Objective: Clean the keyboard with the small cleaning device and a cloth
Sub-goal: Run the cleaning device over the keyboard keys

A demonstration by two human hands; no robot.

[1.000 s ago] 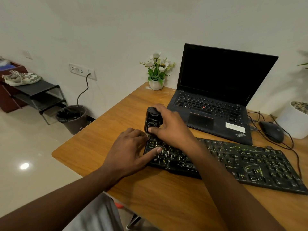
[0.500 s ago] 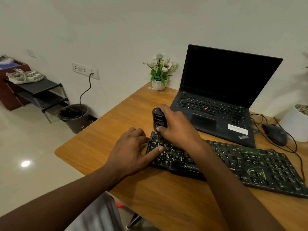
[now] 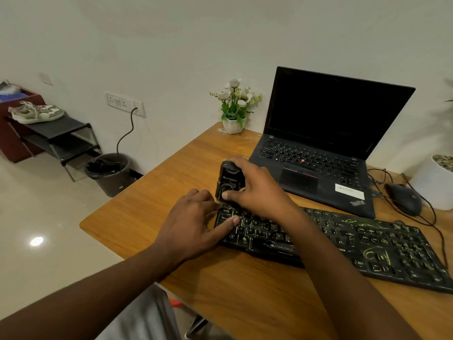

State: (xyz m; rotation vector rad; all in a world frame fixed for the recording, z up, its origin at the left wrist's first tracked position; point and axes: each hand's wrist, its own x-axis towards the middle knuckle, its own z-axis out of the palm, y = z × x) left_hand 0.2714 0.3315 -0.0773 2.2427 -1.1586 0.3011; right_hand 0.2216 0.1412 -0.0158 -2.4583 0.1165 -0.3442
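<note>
A black keyboard [image 3: 362,244] with yellow-green marks on its keys lies across the wooden desk [image 3: 166,192]. My right hand [image 3: 257,190] grips a small black cleaning device [image 3: 226,179], held upright on the keyboard's far left corner. My left hand [image 3: 193,222] rests on the keyboard's left end, its thumb lying across the keys and its fingers bent at the edge. No cloth is in view.
An open black laptop [image 3: 318,148] stands behind the keyboard. A black mouse [image 3: 404,197] with cables lies to the right, beside a white pot [image 3: 436,182]. A small flower pot [image 3: 232,123] sits at the desk's back. A bin [image 3: 110,173] and shoe rack [image 3: 56,136] stand on the floor left.
The device has stayed at the keyboard's far left corner, shifting and turning slightly in my right hand. My left hand has stayed on the keyboard's left end.
</note>
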